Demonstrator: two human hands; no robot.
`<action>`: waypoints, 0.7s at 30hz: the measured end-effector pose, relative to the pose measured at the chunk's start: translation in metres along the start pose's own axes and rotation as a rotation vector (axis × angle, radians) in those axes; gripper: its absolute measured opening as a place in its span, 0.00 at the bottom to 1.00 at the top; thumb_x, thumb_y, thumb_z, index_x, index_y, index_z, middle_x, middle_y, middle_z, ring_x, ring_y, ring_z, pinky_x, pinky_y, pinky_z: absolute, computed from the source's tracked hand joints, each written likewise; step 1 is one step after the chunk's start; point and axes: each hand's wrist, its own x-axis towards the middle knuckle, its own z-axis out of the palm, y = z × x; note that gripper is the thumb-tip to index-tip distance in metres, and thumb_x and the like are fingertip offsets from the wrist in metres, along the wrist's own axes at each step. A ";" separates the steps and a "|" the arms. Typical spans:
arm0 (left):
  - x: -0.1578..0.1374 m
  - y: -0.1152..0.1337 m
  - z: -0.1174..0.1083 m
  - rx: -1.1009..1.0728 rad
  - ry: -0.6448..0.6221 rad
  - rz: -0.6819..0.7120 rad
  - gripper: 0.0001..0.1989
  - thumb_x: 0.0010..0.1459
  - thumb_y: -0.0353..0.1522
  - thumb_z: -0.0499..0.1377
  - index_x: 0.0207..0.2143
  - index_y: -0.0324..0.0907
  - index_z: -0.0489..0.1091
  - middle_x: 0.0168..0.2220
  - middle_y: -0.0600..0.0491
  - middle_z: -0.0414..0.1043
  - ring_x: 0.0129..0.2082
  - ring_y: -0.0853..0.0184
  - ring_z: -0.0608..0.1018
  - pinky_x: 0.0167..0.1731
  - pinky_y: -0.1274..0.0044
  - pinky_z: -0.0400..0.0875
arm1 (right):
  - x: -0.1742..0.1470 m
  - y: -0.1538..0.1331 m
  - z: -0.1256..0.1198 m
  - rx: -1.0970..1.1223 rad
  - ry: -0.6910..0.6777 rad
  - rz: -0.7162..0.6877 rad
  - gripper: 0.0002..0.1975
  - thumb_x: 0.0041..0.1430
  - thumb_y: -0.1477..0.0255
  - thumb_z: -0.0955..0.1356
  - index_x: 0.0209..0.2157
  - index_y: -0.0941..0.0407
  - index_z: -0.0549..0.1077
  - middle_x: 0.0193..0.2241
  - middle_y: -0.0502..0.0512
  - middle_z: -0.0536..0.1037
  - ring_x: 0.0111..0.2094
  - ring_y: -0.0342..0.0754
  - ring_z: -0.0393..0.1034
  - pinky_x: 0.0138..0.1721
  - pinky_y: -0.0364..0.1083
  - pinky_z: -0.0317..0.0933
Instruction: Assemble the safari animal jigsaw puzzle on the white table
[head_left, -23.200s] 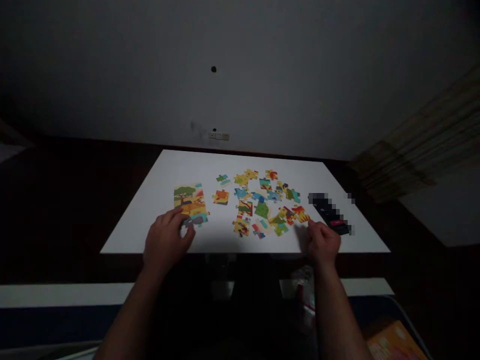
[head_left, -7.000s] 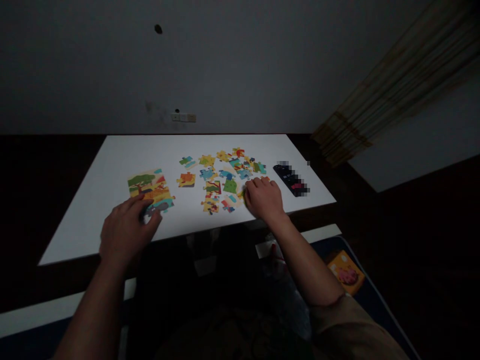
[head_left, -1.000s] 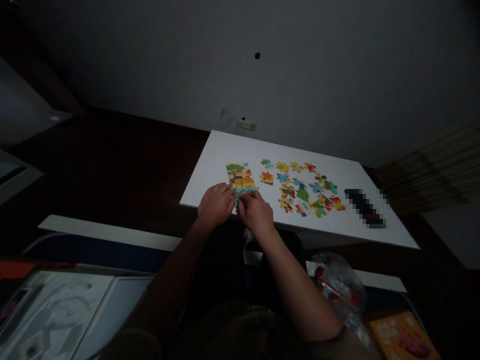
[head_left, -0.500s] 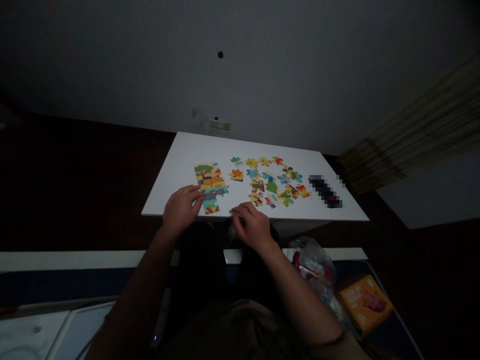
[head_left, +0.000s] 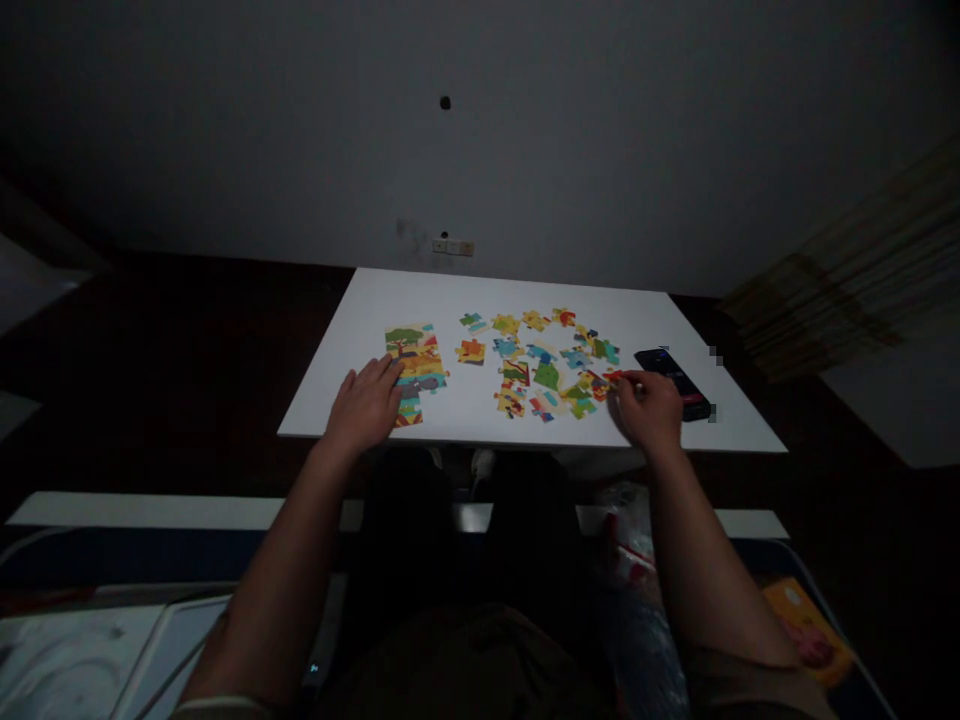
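On the white table [head_left: 420,293], a joined section of jigsaw puzzle [head_left: 417,362] shows a green tree, yellow ground and a grey animal over blue. My left hand [head_left: 365,405] lies flat along its left side, fingers stretched out, their tips over its edge. Loose puzzle pieces [head_left: 546,376] are spread to the right, several of them close together. At the right end of this group, my right hand [head_left: 651,408] has its thumb and fingers closed on a red and yellow puzzle piece [head_left: 611,377], which is partly hidden by the fingers.
A dark phone [head_left: 679,383] lies right of my right hand. Below the table's front edge are my legs, a clear plastic bag [head_left: 634,570] and an orange box [head_left: 806,630] on the seat. A wall with a socket [head_left: 453,247] stands behind the table.
My right hand has moved right, from the table's front edge near the joined section to the far right pieces, and closed on one. My left hand stays by the joined section, now flatter.
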 end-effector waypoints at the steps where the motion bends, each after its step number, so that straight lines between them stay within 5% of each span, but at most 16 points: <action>1: 0.001 -0.001 0.000 -0.002 0.006 -0.006 0.25 0.67 0.38 0.41 0.64 0.47 0.54 0.67 0.50 0.51 0.66 0.57 0.56 0.63 0.58 0.49 | 0.002 0.005 0.003 0.002 -0.018 0.015 0.14 0.57 0.65 0.62 0.38 0.55 0.76 0.37 0.63 0.77 0.41 0.59 0.68 0.46 0.57 0.59; 9: 0.002 0.002 0.001 -0.095 0.187 -0.073 0.22 0.66 0.35 0.42 0.57 0.43 0.65 0.61 0.49 0.63 0.61 0.60 0.65 0.60 0.64 0.58 | 0.002 0.020 0.011 0.027 -0.068 0.089 0.16 0.56 0.62 0.64 0.41 0.55 0.76 0.40 0.63 0.76 0.45 0.57 0.65 0.49 0.55 0.57; 21: 0.006 -0.001 0.003 -0.055 0.179 -0.059 0.19 0.63 0.38 0.48 0.51 0.44 0.72 0.57 0.50 0.68 0.58 0.58 0.67 0.58 0.64 0.62 | 0.002 0.013 0.003 0.098 -0.062 0.076 0.13 0.59 0.63 0.63 0.40 0.52 0.75 0.41 0.60 0.76 0.45 0.58 0.66 0.49 0.56 0.59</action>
